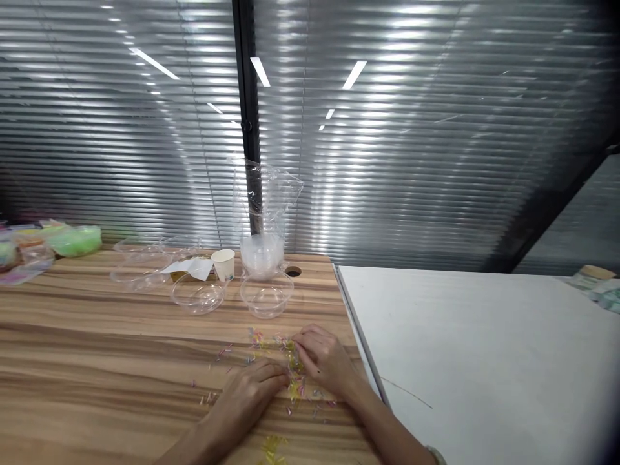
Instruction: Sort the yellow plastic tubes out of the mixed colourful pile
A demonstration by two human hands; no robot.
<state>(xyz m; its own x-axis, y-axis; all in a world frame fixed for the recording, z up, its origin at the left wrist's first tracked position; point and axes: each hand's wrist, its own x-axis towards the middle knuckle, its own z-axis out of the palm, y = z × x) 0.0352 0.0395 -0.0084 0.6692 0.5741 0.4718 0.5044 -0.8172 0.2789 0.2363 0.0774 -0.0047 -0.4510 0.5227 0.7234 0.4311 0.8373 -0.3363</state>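
Observation:
Small tube-shaped beads [296,387] in yellow, pink, blue and other colours lie loose on the wooden tabletop [121,361]. My left hand [256,391] rests at the left side of this scatter, fingers bent together and their tips touching the beads; its thumb is hidden. On the other side, my right hand [324,358] has thumb and forefinger drawn into a pinch over the beads. Whatever lies between the fingers of either hand is too small or too covered to make out. Closer to me sits a separate group of yellow beads [274,449].
Clear plastic bowls [266,300] stand behind the beads, near a paper cup [223,263] and a stack of bowls in a plastic bag [262,255]. Colourful packets [75,240] lie far left. A white table [465,349] adjoins on the right. Blinds [387,161] rise behind.

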